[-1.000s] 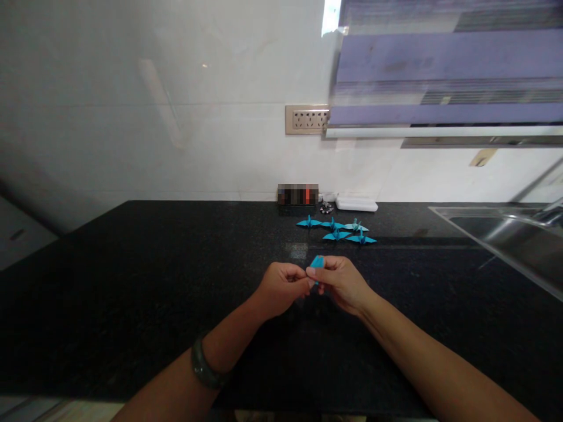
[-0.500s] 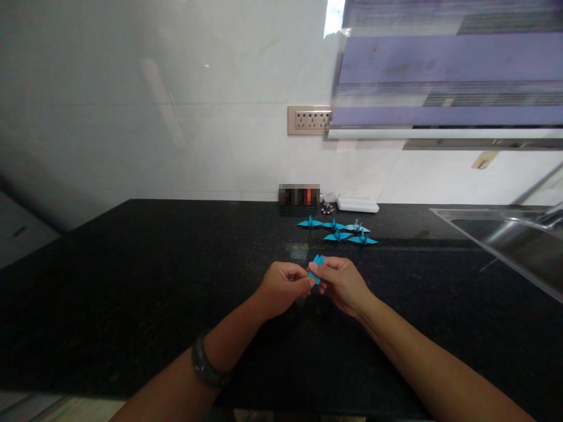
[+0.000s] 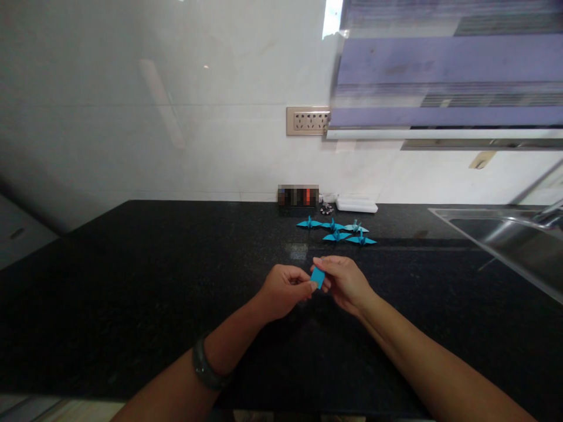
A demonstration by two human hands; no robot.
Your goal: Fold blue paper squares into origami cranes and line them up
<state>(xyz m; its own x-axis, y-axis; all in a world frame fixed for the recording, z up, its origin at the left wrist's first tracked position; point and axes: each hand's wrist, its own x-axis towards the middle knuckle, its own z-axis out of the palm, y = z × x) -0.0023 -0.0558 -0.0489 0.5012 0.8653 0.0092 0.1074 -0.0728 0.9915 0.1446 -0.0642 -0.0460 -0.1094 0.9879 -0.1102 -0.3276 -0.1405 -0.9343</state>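
Observation:
Between my two hands is a small folded piece of blue paper, held above the counter. My left hand pinches its lower left edge between thumb and fingers. At its upper right, my right hand is closed on the paper, thumb along the top edge. Part of the paper is hidden behind the fingertips. Beyond the hands, several folded paper cranes with spread wings sit in two rows, most of them blue and one paler crane at the back right.
A dark speckled counter runs up to a tiled wall. Against the wall stand a blurred-out box and a white power strip. To the right is a metal sink. A socket panel and a purple striped blind are above.
The blue paper now shows a flat, roughly square face, where before two pointed flaps stuck up. My right thumb has shifted up to its top corner. The cranes have not moved.

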